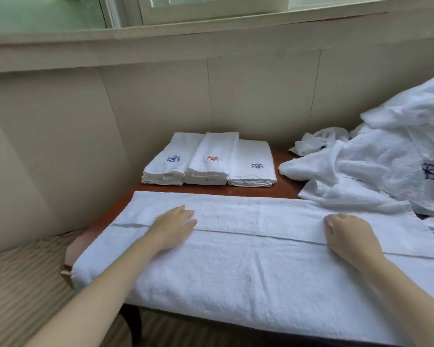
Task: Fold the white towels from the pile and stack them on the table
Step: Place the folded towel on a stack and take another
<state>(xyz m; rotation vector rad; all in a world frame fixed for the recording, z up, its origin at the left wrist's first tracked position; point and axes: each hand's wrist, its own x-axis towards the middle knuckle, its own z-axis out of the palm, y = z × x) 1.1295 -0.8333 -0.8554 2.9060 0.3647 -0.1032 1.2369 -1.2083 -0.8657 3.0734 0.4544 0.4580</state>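
The left hand (176,226) and right hand (348,236) lie flat, well apart, on the towel (236,271) — best smooth outward along the fold, keeping edges square.

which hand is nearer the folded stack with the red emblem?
Left. The left hand lies on the spread towel in front of the red-emblem stack, slightly to its left; the right hand rests on the same towel well off to its right.

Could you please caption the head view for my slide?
The left hand and right hand rest on a white towel spread over the table; three folded stacks behind, unfolded pile at right.
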